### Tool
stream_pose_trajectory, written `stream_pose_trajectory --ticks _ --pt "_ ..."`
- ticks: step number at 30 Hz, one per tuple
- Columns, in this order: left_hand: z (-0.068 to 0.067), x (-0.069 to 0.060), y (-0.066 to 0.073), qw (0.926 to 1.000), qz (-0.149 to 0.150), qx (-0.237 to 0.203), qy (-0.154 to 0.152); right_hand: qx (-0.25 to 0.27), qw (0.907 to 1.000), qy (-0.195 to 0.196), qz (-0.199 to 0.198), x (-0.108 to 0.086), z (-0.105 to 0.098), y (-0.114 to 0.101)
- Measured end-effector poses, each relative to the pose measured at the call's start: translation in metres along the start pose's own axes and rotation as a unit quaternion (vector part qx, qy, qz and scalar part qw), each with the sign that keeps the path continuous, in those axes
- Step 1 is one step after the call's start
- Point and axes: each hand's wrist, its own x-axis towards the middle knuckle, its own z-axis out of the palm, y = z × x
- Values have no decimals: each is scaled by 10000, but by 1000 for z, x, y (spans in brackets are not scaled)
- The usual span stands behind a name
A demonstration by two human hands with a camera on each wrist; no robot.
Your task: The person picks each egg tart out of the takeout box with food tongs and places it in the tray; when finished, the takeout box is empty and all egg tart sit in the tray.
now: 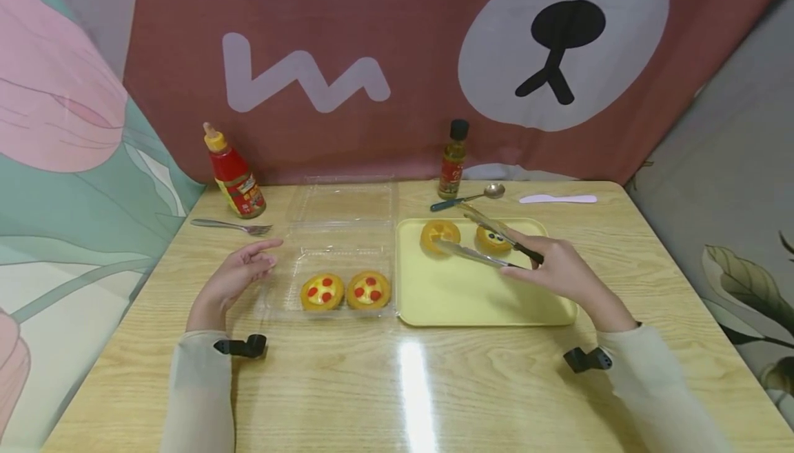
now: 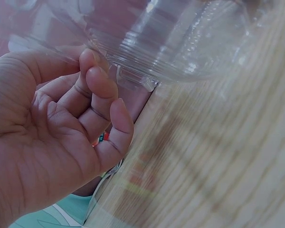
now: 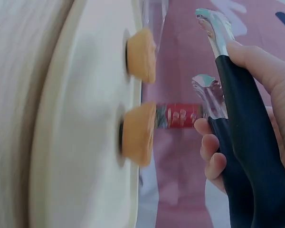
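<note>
My right hand (image 1: 561, 270) grips black-handled metal tongs (image 3: 247, 128), their arms spread apart above the yellow tray (image 1: 484, 301). Two tarts stand at the tray's back: a yellow-topped egg tart (image 1: 439, 232) at left, and an egg tart with dark dots (image 1: 494, 239), partly hidden by the tongs. The right wrist view shows the tongs' tips higher than both tarts, apart from them. Beside the left rim of a clear plastic box (image 1: 329, 260), my left hand (image 1: 238, 277) has its fingers loosely bent; whether they touch the plastic is unclear. Two red-dotted tarts (image 1: 345, 292) sit at the box's front.
The box's open lid (image 1: 344, 201) lies toward the back. A red sauce bottle (image 1: 238, 184) and a fork (image 1: 232, 226) are at left. Behind the tray are a dark-capped bottle (image 1: 453, 163), a spoon (image 1: 465, 199) and a pale knife (image 1: 558, 198). A printed cloth hangs behind the table.
</note>
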Motion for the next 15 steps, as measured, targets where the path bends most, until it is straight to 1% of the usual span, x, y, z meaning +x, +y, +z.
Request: stream_pose_trajectory --ticks 6,9,15 --pt "0 0 1 10000 -22 -9 -20 273 9991 -125 -289 14 10 -16" --pt "0 0 1 10000 22 -54 -55 352 9984 -189 -396 21 16 -23" --pt "0 -1 2 9998 77 -160 -77 492 9957 -443 -644 36 28 -39"
